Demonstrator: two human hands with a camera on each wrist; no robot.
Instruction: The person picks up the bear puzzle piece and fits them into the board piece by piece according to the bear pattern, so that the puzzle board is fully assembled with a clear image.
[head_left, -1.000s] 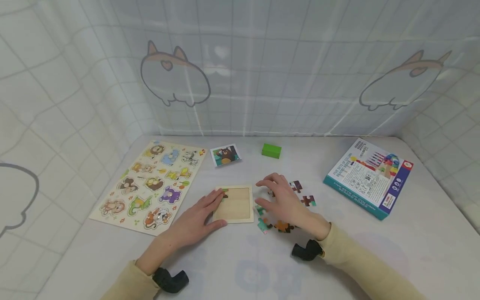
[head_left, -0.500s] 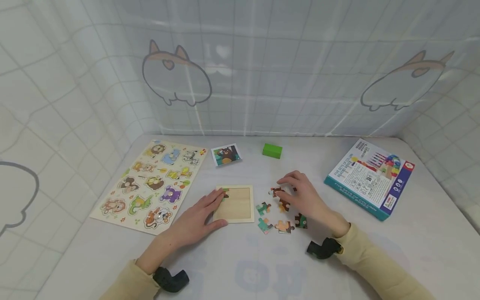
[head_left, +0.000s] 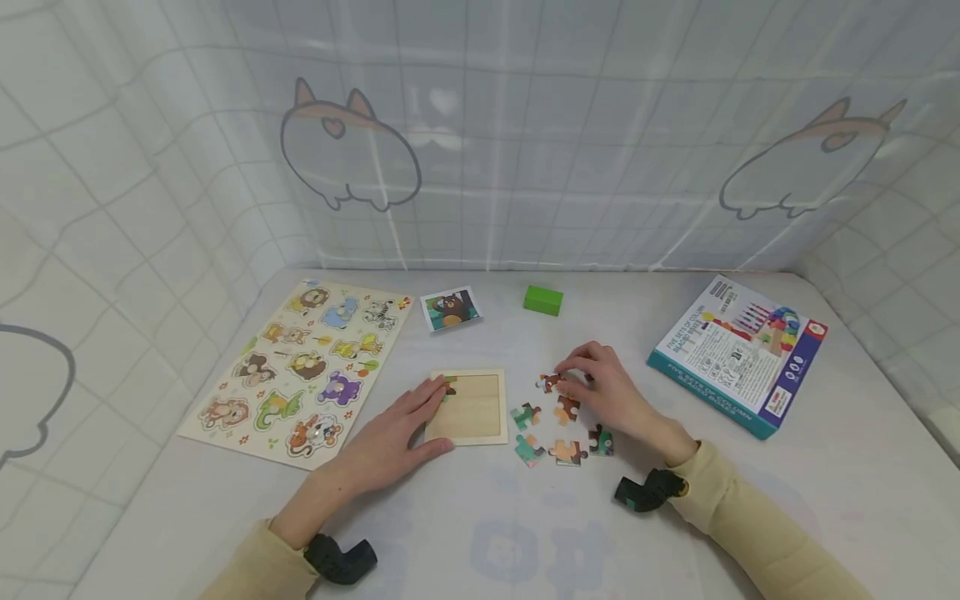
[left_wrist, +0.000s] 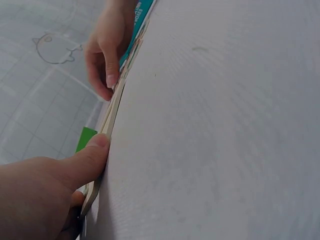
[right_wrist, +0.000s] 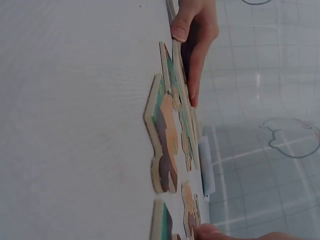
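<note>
A small square wooden puzzle tray [head_left: 477,408] lies on the table with a green and brown patch showing at its upper left corner. My left hand [head_left: 393,437] rests over the tray's left side, fingers extended and thumb on the lower edge. Several jigsaw pieces are scattered to the right of the tray, among them an orange-brown piece [head_left: 568,452] and a teal piece [head_left: 529,450]. With bent thumb and forefinger my right hand [head_left: 611,396] pinches a brown puzzle piece [head_left: 550,382] at the top of the group. Its palm hides whatever lies beneath.
An animal peg board [head_left: 300,375] lies at the left. Behind the tray are a bear picture card [head_left: 451,309] and a green block [head_left: 543,301]. A boxed bead toy [head_left: 738,354] stands at the right, and a tiled-pattern curtain closes the back.
My right hand has moved right from beside the tray to the upper pieces, and its thumb and forefinger have drawn together. The left hand has stayed on the tray.
</note>
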